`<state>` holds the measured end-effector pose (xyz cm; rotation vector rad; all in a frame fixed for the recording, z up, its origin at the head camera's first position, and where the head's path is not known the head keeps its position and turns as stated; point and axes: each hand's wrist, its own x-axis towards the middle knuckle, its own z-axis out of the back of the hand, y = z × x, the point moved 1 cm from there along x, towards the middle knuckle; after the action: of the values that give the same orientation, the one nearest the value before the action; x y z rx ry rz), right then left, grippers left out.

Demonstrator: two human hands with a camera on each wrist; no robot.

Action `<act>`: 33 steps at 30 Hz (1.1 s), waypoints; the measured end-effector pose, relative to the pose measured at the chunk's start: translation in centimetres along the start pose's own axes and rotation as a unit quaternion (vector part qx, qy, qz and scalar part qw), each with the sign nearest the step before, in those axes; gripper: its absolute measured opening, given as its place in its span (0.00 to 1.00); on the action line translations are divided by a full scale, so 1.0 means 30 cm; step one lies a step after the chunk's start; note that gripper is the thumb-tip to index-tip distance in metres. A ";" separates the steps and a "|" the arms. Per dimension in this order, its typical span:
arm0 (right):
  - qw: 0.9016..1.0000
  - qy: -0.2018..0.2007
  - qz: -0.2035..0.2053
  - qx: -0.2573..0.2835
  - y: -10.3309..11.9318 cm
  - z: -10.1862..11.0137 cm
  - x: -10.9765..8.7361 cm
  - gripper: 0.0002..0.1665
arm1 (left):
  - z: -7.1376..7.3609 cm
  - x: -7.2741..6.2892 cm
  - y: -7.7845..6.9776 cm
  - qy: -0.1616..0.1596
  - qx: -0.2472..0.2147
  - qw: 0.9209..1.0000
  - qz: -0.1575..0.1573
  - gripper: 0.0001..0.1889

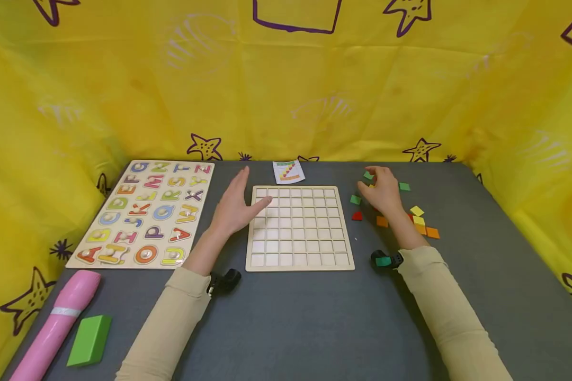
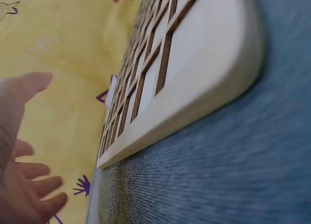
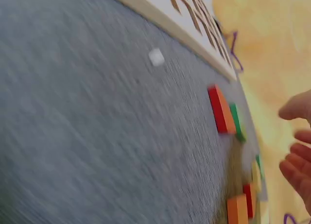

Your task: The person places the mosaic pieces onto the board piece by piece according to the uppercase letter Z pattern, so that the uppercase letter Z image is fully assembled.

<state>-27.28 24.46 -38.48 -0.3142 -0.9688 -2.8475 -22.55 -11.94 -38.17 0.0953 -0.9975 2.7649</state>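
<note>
A light wooden board (image 1: 300, 269) with a grid of square cells lies in the middle of the table. My left hand (image 1: 233, 209) hovers at its left edge, fingers straight and thumb spread out over the cells; it holds nothing. On the right, my right hand (image 1: 383, 191) is above a scatter of small coloured tiles, its fingers bent downward. In the right wrist view its thumb and fingers stand apart with nothing between them. Near its fingertips are green tiles (image 1: 355, 199), and a red tile (image 3: 221, 110) lies closer to the board.
A picture card (image 1: 288, 172) with a zigzag pattern lies behind the board. To the left are an alphabet puzzle board (image 1: 140, 211), a pink tube (image 1: 57, 328) and a green block (image 1: 89, 340). Orange tiles (image 1: 432, 233) and yellow tiles (image 1: 417, 210) lie beside the right forearm. Yellow cloth (image 1: 286, 95) surrounds the table.
</note>
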 end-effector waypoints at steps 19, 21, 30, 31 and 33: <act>0.985 0.172 0.006 0.014 -0.049 0.020 -0.039 0.23 | -0.052 -0.098 0.074 0.184 -0.009 0.983 -0.006 0.66; 0.986 0.164 0.003 0.019 -0.055 0.017 -0.042 0.23 | -0.049 -0.100 0.072 0.192 -0.009 0.981 -0.015 0.67; 0.988 0.156 0.015 -0.003 -0.065 0.009 -0.041 0.24 | -0.040 -0.106 0.072 0.211 0.006 0.976 -0.050 0.70; 0.988 0.154 0.013 -0.004 -0.065 0.009 -0.042 0.23 | -0.040 -0.107 0.072 0.213 0.010 0.976 -0.054 0.71; 0.989 0.145 0.014 -0.011 -0.069 0.007 -0.042 0.22 | -0.041 -0.107 0.073 0.215 0.019 0.974 -0.062 0.71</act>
<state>-26.39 26.27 -39.82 0.0834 -0.8685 -2.7751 -19.87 -13.33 -40.89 -0.4047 -0.7914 2.5301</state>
